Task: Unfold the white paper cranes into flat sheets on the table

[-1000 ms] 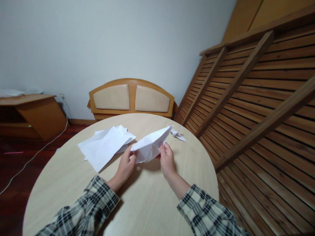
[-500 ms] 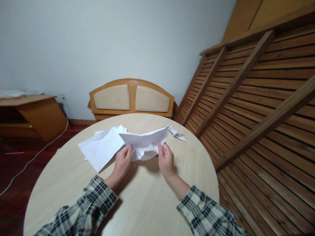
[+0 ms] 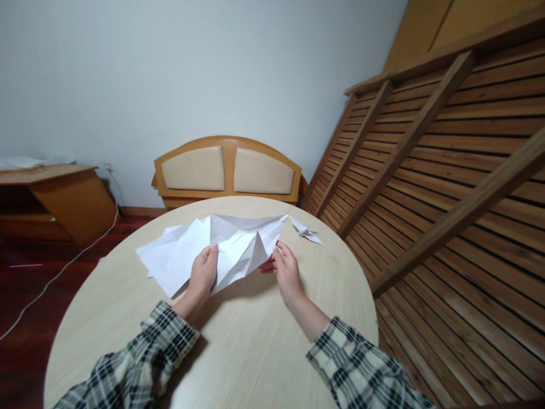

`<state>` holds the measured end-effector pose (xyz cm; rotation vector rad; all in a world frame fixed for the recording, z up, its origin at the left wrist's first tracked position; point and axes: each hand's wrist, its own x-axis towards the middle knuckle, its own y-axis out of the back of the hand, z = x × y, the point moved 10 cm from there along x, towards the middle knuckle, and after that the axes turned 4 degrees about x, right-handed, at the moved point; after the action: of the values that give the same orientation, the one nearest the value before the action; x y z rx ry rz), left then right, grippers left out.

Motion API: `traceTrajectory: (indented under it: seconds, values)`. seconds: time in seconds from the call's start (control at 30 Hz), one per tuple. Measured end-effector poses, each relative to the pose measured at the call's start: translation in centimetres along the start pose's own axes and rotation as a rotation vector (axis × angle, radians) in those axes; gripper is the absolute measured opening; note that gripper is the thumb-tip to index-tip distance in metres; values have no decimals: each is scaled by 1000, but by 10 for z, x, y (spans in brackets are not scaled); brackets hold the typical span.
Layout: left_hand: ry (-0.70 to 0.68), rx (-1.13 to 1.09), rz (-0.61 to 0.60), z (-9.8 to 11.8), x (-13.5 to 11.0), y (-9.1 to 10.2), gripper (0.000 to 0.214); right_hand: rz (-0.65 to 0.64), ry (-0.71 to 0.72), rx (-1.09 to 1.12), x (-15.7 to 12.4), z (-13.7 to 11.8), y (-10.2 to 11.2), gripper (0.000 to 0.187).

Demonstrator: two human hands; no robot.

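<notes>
A creased white sheet of paper (image 3: 238, 250) is held up a little above the round table (image 3: 255, 352), partly unfolded, with a raised peak toward its right half. My left hand (image 3: 203, 270) pinches its left edge, thumb on top and fingers hidden beneath. At the right edge, my right hand (image 3: 287, 270) grips the paper between thumb and fingers, some fingertips showing underneath. Flat to the left lies a loose stack of white paper sheets (image 3: 172, 261), partly behind my left hand. A folded paper crane (image 3: 306, 231) rests beyond my right hand.
A wooden headboard (image 3: 230, 165) with two beige panels stands behind the table. Slatted wood panels (image 3: 426, 170) lean along the right. On the left are a wooden desk (image 3: 63, 193) and a white cable (image 3: 76, 250) over the dark floor.
The held paper has opened out wider, its inner creases now showing and its lower edge further down. My left hand has shifted slightly left; the right hand's fingers have loosened somewhat.
</notes>
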<state>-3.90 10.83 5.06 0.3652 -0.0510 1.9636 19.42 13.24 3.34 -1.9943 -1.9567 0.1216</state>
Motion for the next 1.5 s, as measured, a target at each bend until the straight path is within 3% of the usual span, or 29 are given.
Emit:
traceTrajectory:
  seconds: [0.07, 0.23, 0.33, 0.47, 0.6, 0.77, 0.87, 0.97, 1.07, 1.2, 1.3, 1.5]
  values:
    - [-23, 72, 15, 2, 4, 6, 35, 17, -29, 21, 2, 5, 3, 50]
    - [-174, 294, 66, 23, 9, 21, 37, 166, 288, -169, -5, -32, 20, 26]
    - [-263, 408, 76, 34, 8, 25, 37, 15, 374, -243, -11, -43, 5, 27]
    - [-327, 503, 47, 41, 5, 24, 36, -285, 346, -339, -20, -35, -22, 46]
    - [-347, 533, 45, 43, 5, 26, 35, -392, 272, -371, -24, -26, -29, 55]
    - [-318, 480, 122, 41, 8, 40, 34, -337, 169, -369, -15, -17, -26, 40]
    - [-286, 422, 153, 36, 11, 46, 33, -331, -13, -236, -10, 7, -26, 26]
    - [-257, 376, 153, 27, 15, 48, 32, -338, -120, -72, -9, 24, -29, 37]
    - [-223, 354, 122, 17, 19, 45, 33, -350, -106, -47, -9, 28, -30, 51]
    - [-207, 354, 66, 11, 20, 37, 35, -371, -157, -188, -12, 40, -28, 59]
    - [-225, 359, 4, 13, 17, 27, 34, -308, -173, -286, -10, 46, -20, 53]
    - [-219, 405, -11, 18, 16, 27, 33, -131, 17, -362, 6, 29, -1, 39]
